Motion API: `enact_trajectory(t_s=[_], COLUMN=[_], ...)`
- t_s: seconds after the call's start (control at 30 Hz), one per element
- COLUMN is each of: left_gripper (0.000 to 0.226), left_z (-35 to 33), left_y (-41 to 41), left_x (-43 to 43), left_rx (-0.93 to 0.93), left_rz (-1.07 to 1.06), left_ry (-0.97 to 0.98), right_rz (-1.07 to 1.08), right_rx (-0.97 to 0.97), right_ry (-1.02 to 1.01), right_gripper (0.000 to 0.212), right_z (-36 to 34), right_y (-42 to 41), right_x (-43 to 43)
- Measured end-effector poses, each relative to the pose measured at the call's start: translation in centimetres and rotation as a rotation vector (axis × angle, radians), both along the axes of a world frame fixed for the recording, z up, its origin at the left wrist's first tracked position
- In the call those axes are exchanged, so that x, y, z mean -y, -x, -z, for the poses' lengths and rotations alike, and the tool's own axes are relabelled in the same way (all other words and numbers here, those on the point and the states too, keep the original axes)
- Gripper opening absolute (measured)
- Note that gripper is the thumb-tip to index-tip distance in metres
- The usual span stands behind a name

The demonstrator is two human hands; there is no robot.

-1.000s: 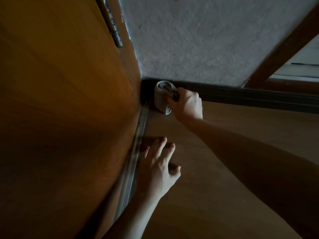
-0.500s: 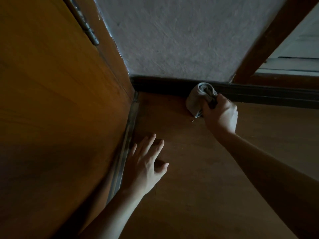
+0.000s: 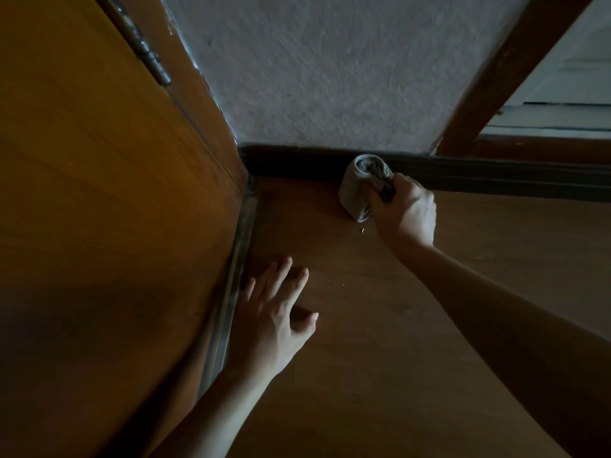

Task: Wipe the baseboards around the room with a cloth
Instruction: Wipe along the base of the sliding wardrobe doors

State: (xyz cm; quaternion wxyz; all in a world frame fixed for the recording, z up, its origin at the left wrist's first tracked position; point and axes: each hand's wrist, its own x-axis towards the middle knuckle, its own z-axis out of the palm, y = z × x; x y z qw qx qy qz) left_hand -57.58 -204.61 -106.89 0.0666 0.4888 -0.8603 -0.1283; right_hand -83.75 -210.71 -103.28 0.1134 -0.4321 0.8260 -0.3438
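Gripping a wadded grey cloth [image 3: 358, 186], the right hand [image 3: 401, 209] reaches in from lower right, forearm stretched long over the wood floor [image 3: 380, 342], back of hand up. Fingers curled tight round the bundle. Cloth's upper end sits against the dark baseboard [image 3: 297, 163], a little right of the corner; its lower end hangs close to the floor, contact there not clear.

Left hand [image 3: 271, 322] lies low by the floor, fingers straight and slightly spread, thumb out to the right, holding nothing. It sits just beside the metal strip [image 3: 228, 299] at the foot of the orange-brown door [image 3: 99, 193]. Shadow under the fingers; cannot tell if the palm bears down.

Hard to see: right fingertips buried in the cloth folds; stretch of baseboard behind the wad hidden. Both forearms cut off at the frame edge. Light dim, so the baseboard's moulding reads only as dark bands. Door hinge [image 3: 145, 51] cropped at top. Pale wall [image 3: 330, 77] above; brown upright [image 3: 496, 71] at right.
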Motion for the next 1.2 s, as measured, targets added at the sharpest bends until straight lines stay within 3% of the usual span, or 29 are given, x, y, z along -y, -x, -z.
enact_trajectory(t_s=[0.27, 0.57, 0.77, 1.0, 1.2], left_gripper=[0.071, 0.07, 0.07, 0.07, 0.07], left_z=[0.4, 0.2, 0.4, 0.5, 0.2], left_y=[0.0, 0.2, 0.4, 0.2, 0.0], left_x=[-0.1, -0.1, 0.0, -0.1, 0.0], left_rx=[0.003, 0.018, 0.004, -0.014, -0.002], left_rz=[-0.003, -0.026, -0.037, -0.034, -0.02], left_ry=[0.014, -0.008, -0.017, -0.027, 0.002], right_rz=[0.036, -0.175, -0.032, -0.143, -0.01], right_rx=[0.019, 0.015, 0.009, 0.018, -0.033], right_ry=[-0.009, -0.064, -0.052, -0.063, -0.072], right_gripper=[0.028, 0.033, 0.029, 0.031, 0.031], right_z=[0.0, -0.4, -0.3, -0.5, -0.5], right_y=[-0.7, -6.7, -5.3, -6.8, -2.2], right_x=[0.3, 5.0, 3.4, 4.9, 1.7])
